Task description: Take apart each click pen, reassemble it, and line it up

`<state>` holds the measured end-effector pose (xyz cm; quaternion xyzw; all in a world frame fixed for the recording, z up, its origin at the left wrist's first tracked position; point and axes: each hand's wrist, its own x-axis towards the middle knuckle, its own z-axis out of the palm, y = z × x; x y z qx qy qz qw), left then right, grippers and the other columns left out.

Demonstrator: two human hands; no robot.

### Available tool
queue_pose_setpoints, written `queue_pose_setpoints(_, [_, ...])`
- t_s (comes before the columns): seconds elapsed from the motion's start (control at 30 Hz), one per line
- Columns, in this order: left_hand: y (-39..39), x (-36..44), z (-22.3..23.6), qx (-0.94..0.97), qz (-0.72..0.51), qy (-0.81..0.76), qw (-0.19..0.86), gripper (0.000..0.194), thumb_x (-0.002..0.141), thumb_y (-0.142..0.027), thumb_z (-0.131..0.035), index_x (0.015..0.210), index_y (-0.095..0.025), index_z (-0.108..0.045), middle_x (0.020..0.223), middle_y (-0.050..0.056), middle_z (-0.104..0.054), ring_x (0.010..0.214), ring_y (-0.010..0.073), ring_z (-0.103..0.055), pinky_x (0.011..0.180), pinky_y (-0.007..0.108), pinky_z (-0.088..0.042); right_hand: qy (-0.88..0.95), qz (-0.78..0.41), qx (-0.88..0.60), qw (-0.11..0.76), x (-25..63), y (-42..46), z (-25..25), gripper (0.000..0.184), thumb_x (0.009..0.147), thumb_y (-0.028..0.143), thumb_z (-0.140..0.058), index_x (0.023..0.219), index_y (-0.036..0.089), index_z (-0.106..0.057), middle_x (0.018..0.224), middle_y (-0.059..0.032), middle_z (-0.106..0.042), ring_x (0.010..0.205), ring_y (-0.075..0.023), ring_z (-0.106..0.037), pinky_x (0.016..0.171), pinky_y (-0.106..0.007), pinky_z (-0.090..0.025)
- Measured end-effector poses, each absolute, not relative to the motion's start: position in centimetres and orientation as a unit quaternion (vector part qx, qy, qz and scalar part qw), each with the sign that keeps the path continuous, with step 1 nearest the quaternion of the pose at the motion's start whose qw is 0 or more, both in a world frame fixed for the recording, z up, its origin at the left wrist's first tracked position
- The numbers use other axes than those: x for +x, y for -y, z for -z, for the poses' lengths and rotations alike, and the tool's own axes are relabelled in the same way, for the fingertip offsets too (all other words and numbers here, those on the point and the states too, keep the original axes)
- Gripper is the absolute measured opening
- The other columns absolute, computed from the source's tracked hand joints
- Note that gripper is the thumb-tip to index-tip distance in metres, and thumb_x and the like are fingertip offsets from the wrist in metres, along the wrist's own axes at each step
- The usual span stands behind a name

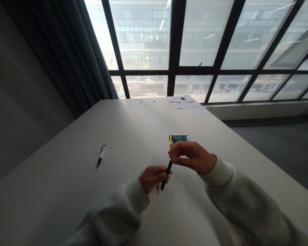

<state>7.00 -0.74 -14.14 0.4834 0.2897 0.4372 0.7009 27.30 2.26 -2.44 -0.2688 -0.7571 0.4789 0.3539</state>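
Black pen, 1, held in the air between both hands, above the table, barrel slanting down toward the body. Looks light, stiff and smooth, so it may slip in a tip-only pinch; the mid-barrel seems the surest hold. Left hand: closed, fingertips against the barrel, lower end poking out below. Right hand: thumb and forefinger pinch the upper end, other fingers loosely curled.

Just beyond the right hand: row of pens, about 8, side by side, coloured, exact count uncertain at this size. Well left of the left hand: black-and-white pen, 1, lying on the white table. Far beyond both hands: round discs, 2, and sheets of paper, about 3. Past those, a window, dark-framed.
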Motion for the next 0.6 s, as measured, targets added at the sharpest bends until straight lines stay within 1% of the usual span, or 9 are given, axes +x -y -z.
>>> queue_pose_setpoints(0.17, [0.81, 7.11, 13.87, 0.485, -0.436, -0.300, 0.696, 0.043, 0.065, -0.046, -0.080, 0.085, -0.008, -0.076, 0.067, 0.006, -0.063, 0.058, 0.0125, -0.055, 0.059, 0.028, -0.046, 0.767, -0.475, -0.266, 0.340, 27.69, -2.52, 2.46, 0.022, 0.076, 0.027, -0.076, 0.091, 0.015, -0.066, 0.085, -0.0067, -0.069, 0.075, -0.0165, -0.064, 0.074, -0.033, -0.054])
queue_pose_setpoints(0.4, [0.86, 7.15, 13.99, 0.477, -0.432, -0.290, 0.708, 0.039, 0.069, -0.044, -0.079, 0.086, -0.009, -0.076, 0.065, 0.005, -0.061, 0.056, 0.0117, -0.055, 0.057, 0.026, -0.045, 0.770, -0.473, -0.267, 0.335, 27.77, -2.53, 2.42, 0.019, 0.077, 0.025, -0.075, 0.090, 0.014, -0.067, 0.087, -0.0068, -0.069, 0.076, -0.0165, -0.064, 0.075, -0.033, -0.054])
queue_pose_setpoints(0.6, [0.88, 7.10, 13.68, 0.494, -0.425, -0.288, 0.701, 0.038, 0.069, -0.043, -0.078, 0.086, -0.009, -0.076, 0.069, 0.006, -0.062, 0.058, 0.0126, -0.055, 0.058, 0.028, -0.046, 0.775, -0.474, -0.282, 0.307, 27.88, -2.58, 2.54, 0.022, 0.077, 0.030, -0.074, 0.090, 0.014, -0.066, 0.081, -0.0063, -0.069, 0.075, -0.0168, -0.064, 0.073, -0.033, -0.054])
